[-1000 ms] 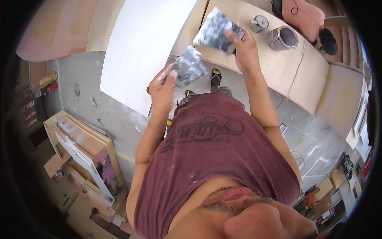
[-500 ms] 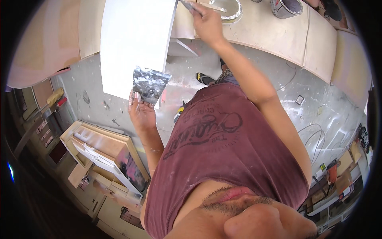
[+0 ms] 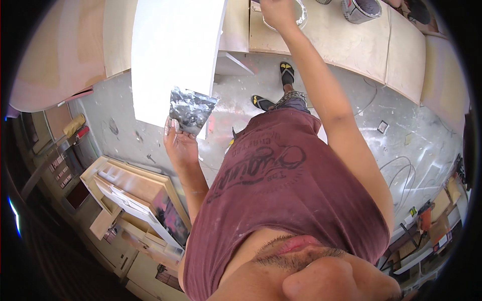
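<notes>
My left hand [image 3: 182, 145] grips a flat dark plate [image 3: 193, 110] smeared with white filler, its fingers beneath and thumb along the near edge. The plate is held over the near right corner of a long white panel [image 3: 175, 45]. Stretched far forward, my right hand [image 3: 279, 12] is closed beside and partly over a round tub [image 3: 303, 19] with a white-smeared rim. The upper frame edge cuts off its fingers and nearly all of the putty knife that showed in it earlier.
A grey-smeared bucket [image 3: 362, 11] stands on the wooden board surface [image 3: 336, 45] at the far right. Wooden cabinet parts [image 3: 133, 188] lean at the lower left. A cable [image 3: 372, 98] hangs down toward the spotted concrete floor [image 3: 346, 80]. A second person's sandalled foot [image 3: 261, 102] might be mine; I cannot tell.
My right hand has moved right and farther up, from the white panel's right edge to the tub. My left hand and the plate have barely shifted.
</notes>
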`<move>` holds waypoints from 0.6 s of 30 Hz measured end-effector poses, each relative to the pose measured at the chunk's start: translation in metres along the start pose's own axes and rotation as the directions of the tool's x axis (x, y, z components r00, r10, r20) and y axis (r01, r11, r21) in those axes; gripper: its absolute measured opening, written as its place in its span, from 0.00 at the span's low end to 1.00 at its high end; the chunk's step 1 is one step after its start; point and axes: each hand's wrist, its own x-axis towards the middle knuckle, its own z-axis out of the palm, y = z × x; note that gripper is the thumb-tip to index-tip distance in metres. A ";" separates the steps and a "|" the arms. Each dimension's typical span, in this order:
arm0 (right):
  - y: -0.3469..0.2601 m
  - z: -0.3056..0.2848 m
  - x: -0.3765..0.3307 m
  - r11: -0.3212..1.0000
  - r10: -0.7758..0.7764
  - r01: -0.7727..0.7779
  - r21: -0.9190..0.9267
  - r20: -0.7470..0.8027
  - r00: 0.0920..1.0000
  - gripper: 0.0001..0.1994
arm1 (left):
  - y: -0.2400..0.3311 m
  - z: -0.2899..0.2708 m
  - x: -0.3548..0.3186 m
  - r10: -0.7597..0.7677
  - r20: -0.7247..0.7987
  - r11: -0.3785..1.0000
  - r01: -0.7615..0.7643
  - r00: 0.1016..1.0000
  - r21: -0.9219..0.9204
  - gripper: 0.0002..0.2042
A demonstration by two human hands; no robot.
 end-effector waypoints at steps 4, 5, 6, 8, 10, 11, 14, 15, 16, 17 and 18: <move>-0.010 0.012 -0.010 0.974 0.001 0.003 -0.226 0.016 1.000 0.15 | -0.001 -0.005 0.000 -0.017 0.035 1.000 0.017 0.999 -0.016 0.15; -0.008 0.014 -0.022 0.962 -0.004 0.002 -0.272 -0.006 1.000 0.14 | -0.002 -0.006 0.000 -0.021 0.050 0.999 0.023 0.998 -0.025 0.15; -0.006 0.017 -0.038 0.949 -0.010 0.002 -0.315 -0.025 1.000 0.14 | -0.001 -0.007 0.000 -0.020 0.047 0.999 0.021 0.999 -0.024 0.15; -0.018 0.018 -0.074 0.961 0.027 -0.019 -0.275 0.024 0.999 0.13 | -0.002 -0.011 0.000 -0.006 0.075 0.998 0.011 0.997 -0.057 0.15; -0.018 0.017 -0.088 0.971 0.060 -0.042 -0.236 0.067 0.996 0.13 | -0.001 -0.006 0.001 -0.003 0.077 0.998 0.008 0.997 -0.062 0.15; -0.015 0.014 -0.092 0.985 0.028 -0.017 -0.173 0.056 0.998 0.14 | 0.000 -0.004 0.001 -0.002 0.080 0.998 0.007 0.997 -0.066 0.15; -0.024 -0.001 -0.065 0.968 0.098 -0.085 -0.234 0.045 0.994 0.15 | 0.003 0.001 -0.001 -0.008 0.094 0.995 0.018 0.996 -0.101 0.16; -0.028 -0.005 -0.046 0.917 0.194 -0.175 -0.359 0.017 0.981 0.16 | 0.004 0.003 -0.001 -0.010 0.094 0.995 0.020 0.995 -0.100 0.16; -0.024 -0.003 -0.027 0.944 0.074 -0.078 -0.321 -0.025 0.997 0.15 | 0.004 0.006 -0.001 -0.016 0.087 0.995 0.025 0.996 -0.098 0.17; -0.019 0.000 -0.012 0.958 -0.047 0.025 -0.287 -0.071 0.996 0.15 | 0.004 0.008 -0.001 -0.020 0.079 0.995 0.028 0.997 -0.097 0.17; -0.015 0.004 -0.005 0.958 -0.046 0.024 -0.286 -0.070 0.996 0.15 | 0.004 0.011 -0.001 -0.020 0.078 0.995 0.028 0.997 -0.096 0.17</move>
